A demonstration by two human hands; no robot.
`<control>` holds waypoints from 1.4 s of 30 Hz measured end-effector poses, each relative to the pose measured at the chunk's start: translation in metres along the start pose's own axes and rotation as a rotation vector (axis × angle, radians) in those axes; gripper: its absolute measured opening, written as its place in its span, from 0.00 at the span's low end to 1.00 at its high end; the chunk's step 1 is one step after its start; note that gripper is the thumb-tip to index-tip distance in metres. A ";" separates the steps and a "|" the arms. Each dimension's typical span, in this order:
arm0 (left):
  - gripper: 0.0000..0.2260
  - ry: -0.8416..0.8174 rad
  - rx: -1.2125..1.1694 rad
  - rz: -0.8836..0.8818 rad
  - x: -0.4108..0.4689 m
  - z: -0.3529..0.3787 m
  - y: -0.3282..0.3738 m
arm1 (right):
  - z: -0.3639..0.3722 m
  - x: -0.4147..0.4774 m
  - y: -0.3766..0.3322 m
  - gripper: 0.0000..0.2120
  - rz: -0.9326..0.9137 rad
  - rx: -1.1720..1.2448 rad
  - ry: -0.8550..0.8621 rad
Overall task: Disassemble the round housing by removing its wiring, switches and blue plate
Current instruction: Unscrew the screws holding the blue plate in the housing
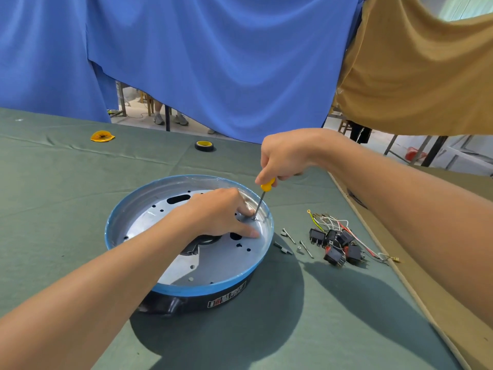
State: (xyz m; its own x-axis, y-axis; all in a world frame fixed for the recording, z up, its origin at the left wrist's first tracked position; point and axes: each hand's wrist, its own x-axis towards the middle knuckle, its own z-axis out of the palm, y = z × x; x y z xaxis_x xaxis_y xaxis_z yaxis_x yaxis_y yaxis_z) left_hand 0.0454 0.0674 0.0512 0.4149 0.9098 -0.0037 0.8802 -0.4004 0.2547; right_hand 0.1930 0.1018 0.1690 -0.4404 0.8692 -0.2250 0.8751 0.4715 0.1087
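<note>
Round housing on a table covered in creased green cloth: shallow circular pan, blue rim, glossy black outer wall with a small label. Inside lies a dull silvery metal plate pierced by round and oblong holes (partly hidden by the forearm). The right hand grasps the yellow handle of a slim steel screwdriver, tip on the plate near the far right wall. The left hand rests on the plate, thumb flat, fingertips at the tip; whether they pinch anything is hidden. Just right of the housing lie loose screws, boxy black switches and tangled thin wiring.
</note>
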 end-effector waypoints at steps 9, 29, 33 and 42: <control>0.22 0.024 -0.080 -0.014 0.000 0.001 -0.002 | -0.007 -0.006 0.002 0.04 -0.129 -0.091 0.039; 0.28 0.027 -0.146 -0.058 0.000 0.005 -0.004 | -0.007 -0.003 -0.002 0.06 -0.185 -0.189 -0.050; 0.29 0.018 -0.140 -0.066 0.000 0.005 -0.003 | -0.008 -0.004 0.006 0.05 -0.196 -0.211 -0.049; 0.29 0.018 -0.132 -0.067 -0.002 0.005 -0.003 | -0.006 0.010 0.003 0.19 0.111 0.111 -0.301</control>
State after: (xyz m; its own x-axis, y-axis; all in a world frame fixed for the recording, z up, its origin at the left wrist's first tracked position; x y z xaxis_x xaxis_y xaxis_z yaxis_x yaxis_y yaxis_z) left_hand 0.0433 0.0664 0.0458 0.3509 0.9364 -0.0082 0.8675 -0.3217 0.3794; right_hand 0.1896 0.1127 0.1727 -0.2769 0.8236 -0.4950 0.9381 0.3433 0.0464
